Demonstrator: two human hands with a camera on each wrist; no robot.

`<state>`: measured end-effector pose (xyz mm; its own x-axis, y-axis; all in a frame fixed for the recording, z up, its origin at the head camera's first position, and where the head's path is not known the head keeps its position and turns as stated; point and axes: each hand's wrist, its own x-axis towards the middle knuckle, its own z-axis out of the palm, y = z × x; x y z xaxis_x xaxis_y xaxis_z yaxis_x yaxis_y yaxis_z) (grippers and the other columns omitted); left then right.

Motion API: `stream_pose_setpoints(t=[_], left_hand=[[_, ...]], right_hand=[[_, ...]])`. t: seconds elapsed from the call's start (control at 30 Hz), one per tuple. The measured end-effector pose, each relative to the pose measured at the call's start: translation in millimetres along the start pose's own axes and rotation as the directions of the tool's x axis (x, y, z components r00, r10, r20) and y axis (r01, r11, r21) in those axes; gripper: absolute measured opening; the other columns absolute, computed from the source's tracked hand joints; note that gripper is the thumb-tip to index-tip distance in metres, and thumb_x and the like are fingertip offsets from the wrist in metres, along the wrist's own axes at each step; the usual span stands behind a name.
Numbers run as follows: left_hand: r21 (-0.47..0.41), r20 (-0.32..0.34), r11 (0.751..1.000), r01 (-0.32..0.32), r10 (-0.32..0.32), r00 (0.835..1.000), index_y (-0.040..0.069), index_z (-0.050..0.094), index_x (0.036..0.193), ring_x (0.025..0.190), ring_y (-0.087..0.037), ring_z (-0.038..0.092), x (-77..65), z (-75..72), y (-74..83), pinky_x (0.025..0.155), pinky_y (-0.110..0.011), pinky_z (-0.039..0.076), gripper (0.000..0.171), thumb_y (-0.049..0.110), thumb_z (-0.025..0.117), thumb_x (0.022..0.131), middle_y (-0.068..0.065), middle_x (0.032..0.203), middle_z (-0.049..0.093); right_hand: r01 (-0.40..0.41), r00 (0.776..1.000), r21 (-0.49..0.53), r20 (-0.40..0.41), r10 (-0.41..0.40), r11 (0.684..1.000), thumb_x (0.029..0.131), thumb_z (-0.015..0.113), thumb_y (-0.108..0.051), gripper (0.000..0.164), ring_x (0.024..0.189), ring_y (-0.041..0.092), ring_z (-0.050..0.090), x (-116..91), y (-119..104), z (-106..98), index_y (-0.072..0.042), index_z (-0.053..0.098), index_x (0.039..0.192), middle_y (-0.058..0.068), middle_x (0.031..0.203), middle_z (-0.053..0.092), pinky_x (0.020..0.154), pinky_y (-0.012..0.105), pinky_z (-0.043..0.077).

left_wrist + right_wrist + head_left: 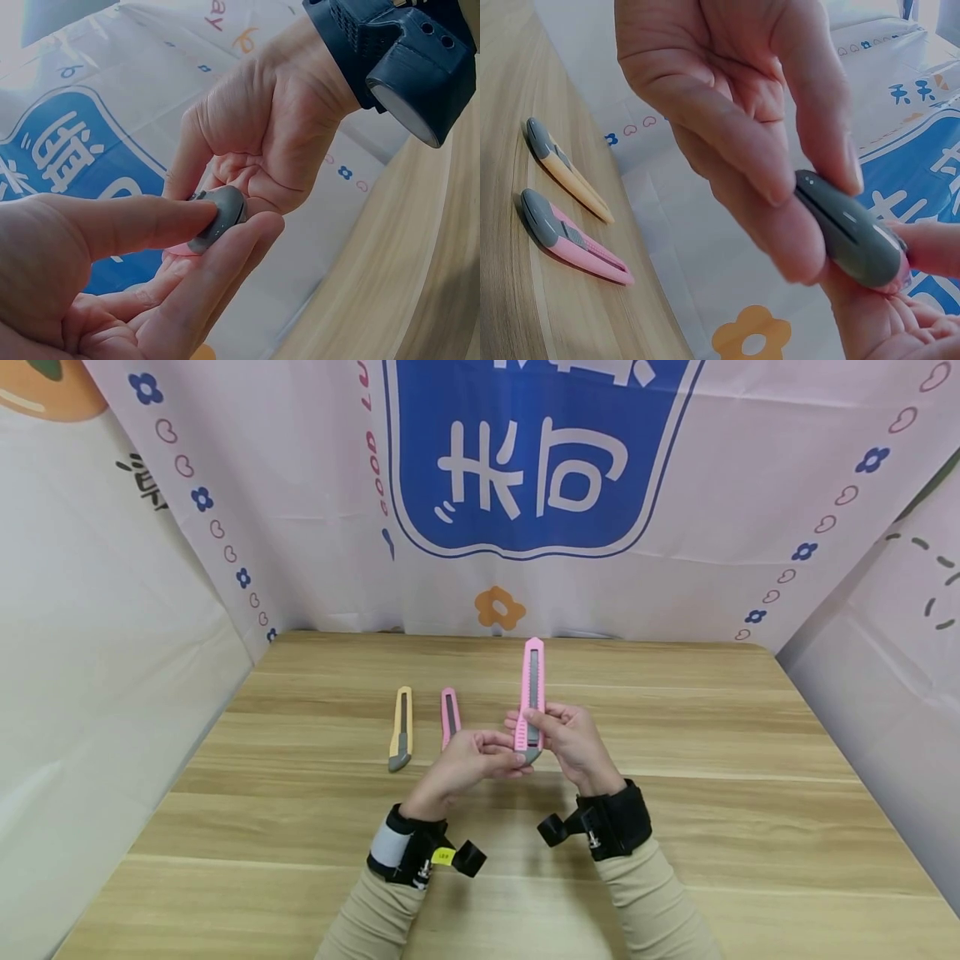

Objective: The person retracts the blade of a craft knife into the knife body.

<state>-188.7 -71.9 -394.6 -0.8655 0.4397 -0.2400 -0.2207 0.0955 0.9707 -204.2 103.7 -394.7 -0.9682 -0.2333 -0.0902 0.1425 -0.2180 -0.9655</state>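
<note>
A pink box cutter (533,685) with a grey end cap is held upright above the table between both hands. My right hand (576,743) grips its body, thumb on the front near the lower part. Lower down, my left hand (471,758) pinches the grey end cap (219,217) between thumb and fingers. No blade shows at the top of the cutter. On the table to the left lies a second pink box cutter (449,708), partly hidden by the left hand in the head view. Beside it is a yellow box cutter (402,727), also grey-ended.
Everything lies on a wood-grain table (750,827). A printed cloth (322,568) hangs along the table's back edge, with white cloth at both sides. Each wrist wears a black strap (622,818) with a small camera mount.
</note>
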Motion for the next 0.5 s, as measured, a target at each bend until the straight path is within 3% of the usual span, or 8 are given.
stream_pose_setpoints(t=[0.17,0.3,0.4,0.5], left_hand=[[-0.005,0.007,1.000,-0.010,0.010,1.000,-0.007,0.059,0.120,0.086,-0.011,0.073,0.6,-0.7,-0.4,0.094,-0.041,0.056,0.032,0.001,0.062,0.089,-0.021,0.107,0.072],[0.005,0.001,1.000,-0.016,0.016,1.000,-0.008,0.059,0.120,0.086,-0.012,0.074,1.7,-0.1,-0.4,0.095,-0.043,0.055,0.032,0.002,0.062,0.090,-0.023,0.110,0.071],[0.067,-0.035,0.998,-0.023,0.026,0.999,-0.006,0.061,0.117,0.088,-0.015,0.074,1.7,2.4,-0.2,0.093,-0.040,0.057,0.030,0.005,0.064,0.090,-0.023,0.108,0.071],[0.206,-0.085,0.977,-0.058,0.077,0.993,-0.005,0.064,0.113,0.088,-0.020,0.074,0.3,7.1,0.4,0.086,-0.035,0.059,0.028,0.009,0.067,0.088,-0.022,0.104,0.073]], right_hand=[[-0.002,1.000,0.000,-0.002,0.002,1.000,0.095,0.055,-0.004,0.042,0.105,0.017,0.071,0.0,0.1,-0.3,0.013,0.047,0.133,0.000,0.100,0.077,0.082,0.023,0.059],[-0.010,1.000,0.003,-0.017,0.010,1.000,0.095,0.054,-0.003,0.040,0.102,0.014,0.071,0.8,0.5,0.1,0.011,0.049,0.133,0.002,0.102,0.077,0.083,0.023,0.058],[-0.019,0.999,0.000,-0.028,0.019,1.000,0.095,0.054,-0.004,0.039,0.099,0.010,0.072,1.4,1.0,0.6,0.010,0.050,0.132,0.007,0.107,0.075,0.084,0.023,0.058],[-0.021,0.999,-0.009,-0.029,0.021,1.000,0.096,0.054,-0.005,0.039,0.098,0.009,0.072,1.5,1.9,1.0,0.009,0.050,0.132,0.014,0.116,0.071,0.087,0.025,0.058]])
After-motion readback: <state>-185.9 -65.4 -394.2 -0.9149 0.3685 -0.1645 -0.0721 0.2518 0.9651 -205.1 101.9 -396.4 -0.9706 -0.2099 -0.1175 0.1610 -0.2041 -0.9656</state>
